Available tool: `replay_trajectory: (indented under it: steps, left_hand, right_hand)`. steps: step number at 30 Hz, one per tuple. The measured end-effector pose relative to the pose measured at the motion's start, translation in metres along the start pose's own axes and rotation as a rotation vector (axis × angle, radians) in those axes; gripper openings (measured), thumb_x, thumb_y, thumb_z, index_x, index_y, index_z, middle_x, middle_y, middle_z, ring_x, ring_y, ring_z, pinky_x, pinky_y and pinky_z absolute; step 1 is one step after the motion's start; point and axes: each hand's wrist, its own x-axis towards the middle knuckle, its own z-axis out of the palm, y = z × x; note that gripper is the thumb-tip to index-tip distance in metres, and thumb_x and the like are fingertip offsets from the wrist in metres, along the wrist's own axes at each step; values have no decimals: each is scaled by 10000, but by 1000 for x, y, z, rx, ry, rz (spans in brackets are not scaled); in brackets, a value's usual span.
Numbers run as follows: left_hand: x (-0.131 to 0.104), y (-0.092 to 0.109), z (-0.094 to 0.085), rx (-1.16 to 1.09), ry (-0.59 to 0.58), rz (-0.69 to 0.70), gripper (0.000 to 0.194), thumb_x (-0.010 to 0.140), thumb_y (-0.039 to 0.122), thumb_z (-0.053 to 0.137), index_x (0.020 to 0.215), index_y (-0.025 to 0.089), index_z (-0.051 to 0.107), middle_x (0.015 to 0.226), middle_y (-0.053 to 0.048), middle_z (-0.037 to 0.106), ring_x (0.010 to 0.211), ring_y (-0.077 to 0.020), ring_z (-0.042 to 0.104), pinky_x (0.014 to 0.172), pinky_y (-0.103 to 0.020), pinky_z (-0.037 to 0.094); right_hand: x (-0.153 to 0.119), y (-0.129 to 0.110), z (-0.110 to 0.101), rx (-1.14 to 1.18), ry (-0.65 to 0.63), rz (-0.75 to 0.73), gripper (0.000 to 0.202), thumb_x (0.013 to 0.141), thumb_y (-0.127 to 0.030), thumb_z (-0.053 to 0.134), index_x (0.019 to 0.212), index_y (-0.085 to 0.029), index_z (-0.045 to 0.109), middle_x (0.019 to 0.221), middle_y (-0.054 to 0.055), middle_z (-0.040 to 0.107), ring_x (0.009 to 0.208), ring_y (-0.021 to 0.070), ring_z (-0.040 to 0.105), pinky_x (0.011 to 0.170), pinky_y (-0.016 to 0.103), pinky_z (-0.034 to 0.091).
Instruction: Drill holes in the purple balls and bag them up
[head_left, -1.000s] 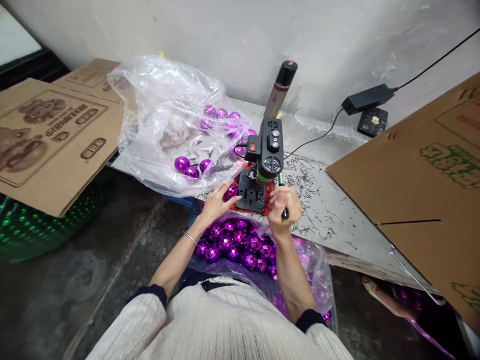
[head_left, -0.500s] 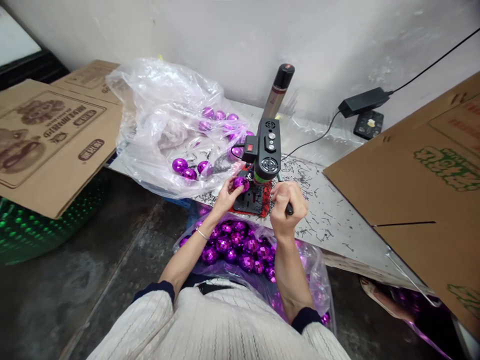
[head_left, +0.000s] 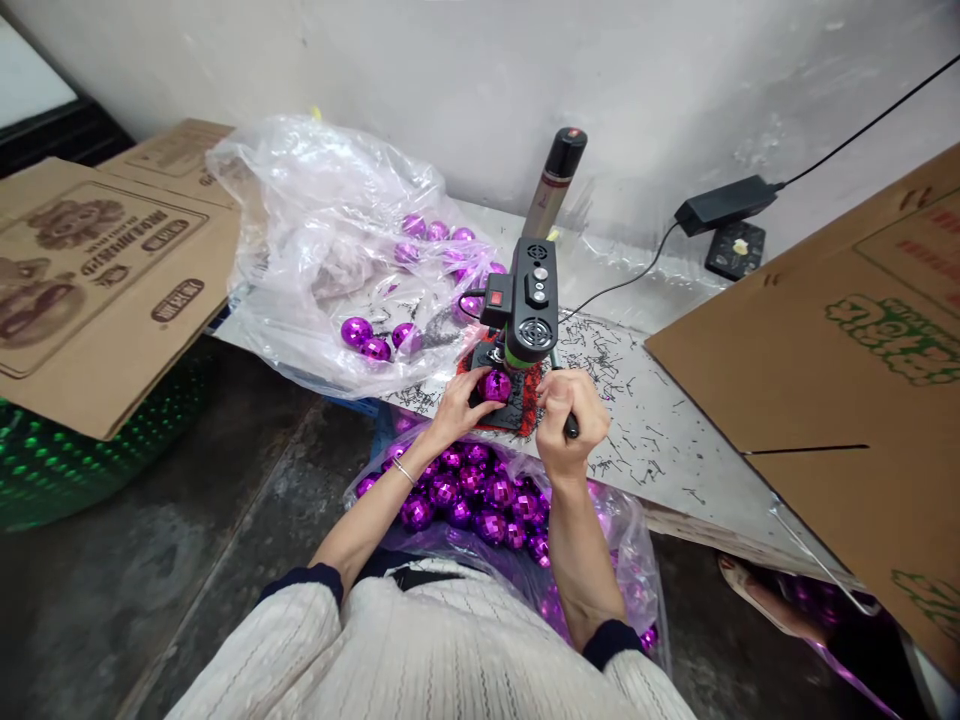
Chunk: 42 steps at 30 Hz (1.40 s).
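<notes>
A black bench machine (head_left: 534, 300) with a red switch and a lever stands on the grey table top (head_left: 652, 420). My left hand (head_left: 459, 405) pinches a shiny purple ball (head_left: 495, 385) between thumb and fingers, just below the machine's head and over its dark base. My right hand (head_left: 571, 420) is wrapped round the black lever handle (head_left: 572, 426) at the machine's right side. Right below the table edge, a clear bag (head_left: 637, 530) holds several purple mirrored balls (head_left: 491, 525).
Clear plastic (head_left: 337, 180) with several purple balls lies back left. Cardboard boxes stand left (head_left: 105, 270) and right (head_left: 840, 360). A spray can (head_left: 555, 185), a power adapter (head_left: 727, 203) with cable and scattered black bits are behind and beside the machine. A foot shows lower right.
My left hand and the purple ball have moved slightly right and toward me, out from close beside the machine's tip. My right hand stays on the lever, a little lower.
</notes>
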Motion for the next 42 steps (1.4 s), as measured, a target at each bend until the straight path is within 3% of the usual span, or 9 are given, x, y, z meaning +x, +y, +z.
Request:
replay_trajectory:
  steps: [12, 17, 21, 26, 29, 31, 35, 38, 42]
  left_hand:
    - [9, -1, 0, -42, -43, 18, 630, 874, 509, 721, 1368, 148, 569, 1332, -179, 648, 1268, -295, 612, 1106, -460, 480]
    - [10, 1, 10, -120, 11, -57, 627, 846, 465, 763, 1368, 166, 583, 1357, -161, 644, 1273, -289, 608, 1116, -446, 468]
    - [9, 5, 10, -296, 39, -228, 630, 825, 470, 777, 1367, 201, 602, 1348, -111, 672, 1252, -272, 625, 1125, -422, 457]
    - [-2, 5, -13, -652, 247, -486, 649, 754, 531, 821, 1284, 187, 674, 1311, -80, 702, 1270, -260, 619, 1183, -399, 399]
    - [-17, 11, -32, -919, 326, -649, 594, 722, 585, 832, 1129, 164, 734, 1157, -83, 759, 1118, -248, 694, 1096, -405, 493]
    - [-26, 20, -41, -1099, 346, -759, 522, 752, 579, 817, 1042, 151, 743, 1051, -82, 776, 1008, -226, 725, 1009, -388, 556]
    - [-33, 42, -48, -1357, 303, -941, 422, 914, 519, 685, 1057, 124, 725, 1043, -112, 776, 953, -191, 741, 890, -308, 604]
    - [-34, 55, -46, -1449, 240, -1024, 437, 990, 509, 568, 1083, 107, 713, 1032, -129, 775, 920, -169, 746, 816, -253, 608]
    - [-35, 56, -38, -1431, 184, -1038, 473, 951, 548, 614, 1091, 106, 709, 1013, -135, 773, 926, -180, 742, 840, -269, 604]
  right_hand:
    - [-6, 4, 0, -27, 1, -15, 252, 971, -112, 461, 744, -212, 505, 708, -1, 582, 665, 126, 564, 624, 282, 424]
    - [-7, 4, 0, -31, 6, -19, 250, 961, -109, 480, 734, -210, 508, 683, -12, 576, 651, 125, 573, 620, 279, 435]
    - [-9, 4, -1, -21, 12, -24, 245, 947, -82, 491, 740, -211, 513, 671, -15, 569, 659, 127, 583, 623, 279, 438]
    - [-9, 4, -1, -25, 7, -34, 246, 969, -101, 472, 753, -213, 510, 674, -15, 571, 655, 124, 581, 613, 279, 435]
    - [-9, 7, 1, -24, 22, -28, 166, 988, -226, 533, 824, -209, 547, 770, 11, 614, 728, 139, 616, 629, 278, 476]
    - [-12, 10, 2, 0, 73, -5, 142, 956, -346, 621, 971, -207, 594, 942, 54, 641, 794, 158, 633, 604, 275, 503]
    - [-34, 16, -1, 2, 198, 124, 528, 877, -462, 719, 1316, -228, 543, 1212, 115, 559, 748, 135, 607, 555, 274, 523]
    - [-60, 18, -7, -22, 147, 227, 570, 878, -392, 733, 1380, -243, 507, 1159, 89, 571, 670, 99, 585, 558, 257, 531]
    - [-79, 16, -13, 5, 129, 146, 555, 914, -331, 683, 1423, -271, 469, 1147, 72, 549, 654, 86, 587, 545, 250, 538]
